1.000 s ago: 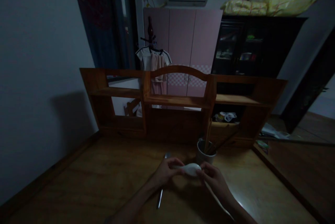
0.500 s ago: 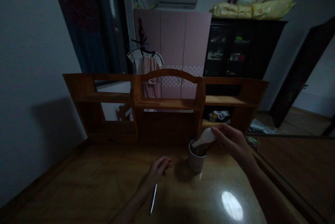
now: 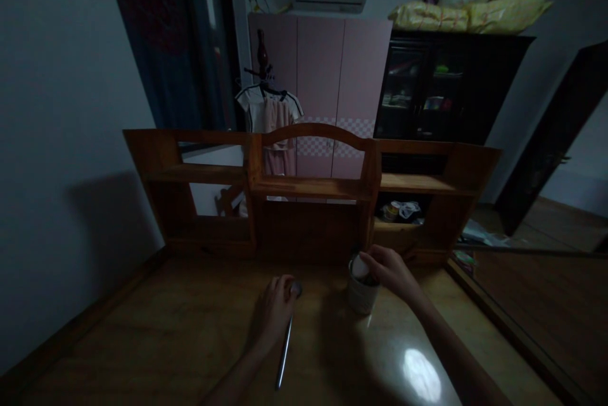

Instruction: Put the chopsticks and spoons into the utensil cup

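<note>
My right hand (image 3: 387, 270) is closed on a white spoon (image 3: 360, 266), whose lower part is down inside a pale cup (image 3: 361, 297). Other thin, dark items show in the cup, too dim to name. On the desk to the left, my left hand (image 3: 275, 308) has its fingers curled at the neck of a long metal spoon (image 3: 285, 352). The spoon's rounded head shows just past the fingertips, and its handle points toward me along the desktop.
A wooden shelf unit (image 3: 311, 187) stands along the back of the glossy wooden desk (image 3: 190, 330). A wrapped bundle (image 3: 401, 210) lies in its right compartment. Lamp glare (image 3: 422, 373) shines at front right. A wall (image 3: 61, 140) borders the left side.
My right hand has lowered the white spoon into the cup. My left hand has shifted slightly and closed at the metal spoon's neck, and that spoon's head now shows.
</note>
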Tool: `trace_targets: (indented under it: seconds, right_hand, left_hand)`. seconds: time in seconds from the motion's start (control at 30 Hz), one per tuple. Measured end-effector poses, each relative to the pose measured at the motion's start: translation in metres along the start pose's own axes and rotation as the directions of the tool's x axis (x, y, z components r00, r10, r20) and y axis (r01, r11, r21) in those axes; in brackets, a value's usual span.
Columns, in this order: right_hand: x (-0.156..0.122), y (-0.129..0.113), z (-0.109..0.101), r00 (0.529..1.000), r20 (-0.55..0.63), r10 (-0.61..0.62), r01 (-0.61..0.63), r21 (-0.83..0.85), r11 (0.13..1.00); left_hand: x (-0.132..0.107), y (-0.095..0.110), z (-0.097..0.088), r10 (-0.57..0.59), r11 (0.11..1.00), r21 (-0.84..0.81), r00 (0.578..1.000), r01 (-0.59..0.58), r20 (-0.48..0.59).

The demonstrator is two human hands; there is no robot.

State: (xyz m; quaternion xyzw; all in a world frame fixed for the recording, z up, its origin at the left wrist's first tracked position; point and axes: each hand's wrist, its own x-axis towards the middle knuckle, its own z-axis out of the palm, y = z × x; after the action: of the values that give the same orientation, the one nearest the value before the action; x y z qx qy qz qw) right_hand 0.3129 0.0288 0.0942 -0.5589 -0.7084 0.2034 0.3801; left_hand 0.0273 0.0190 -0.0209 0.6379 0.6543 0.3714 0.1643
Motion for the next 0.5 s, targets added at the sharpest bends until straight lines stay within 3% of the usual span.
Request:
trace_targets:
  seconds: [0.2, 0.5]
  right_hand:
    - [-0.002, -0.007, 0.012, 0.997, 0.061, 0.039, -0.027, -0.187, 0.982]
    - [-0.010, -0.014, 0.015, 0.999, -0.006, -0.045, 0.041, -0.327, 0.944]
  left_hand:
    - [0.002, -0.011, 0.012, -0.001, 0.990, 0.139, 1.000, 0.001, 0.002]
    - [-0.003, -0.001, 0.001, -0.046, 0.987, 0.159, 0.998, 0.038, 0.051]
